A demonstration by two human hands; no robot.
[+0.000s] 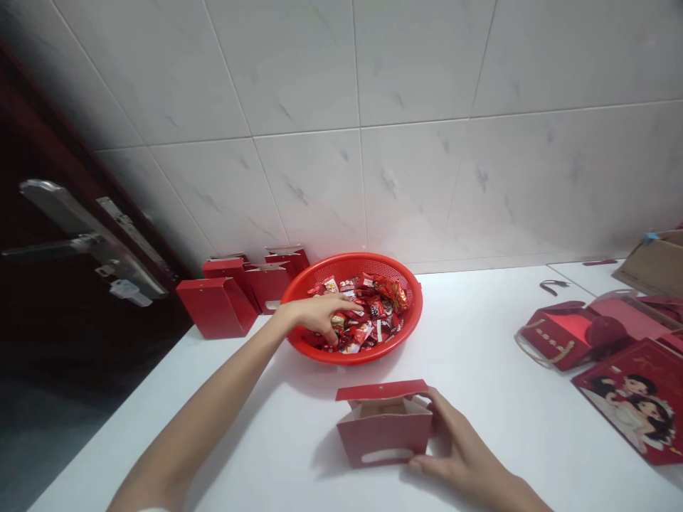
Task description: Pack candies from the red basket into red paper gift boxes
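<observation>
My left hand [325, 315] reaches over the rim of a red plastic basket [349, 359], its fingers apart and touching the wrapped candies [378, 309] heaped inside. No candy shows within its grasp. My right hand [453, 448] grips the right side of a small red cardboard box [384, 437] on the white table, in front of the basket. This box stands upright with its top partly open, and a pale oval shows on its near face. The fingers behind the box are partly hidden.
Several red boxes [216, 309] stand by the wall, left of the basket. At right lie an open red box with a cord handle [552, 338], a red printed bag [634, 405] and a brown carton [654, 263]. A dark door with a metal handle [80, 242] borders the table's left.
</observation>
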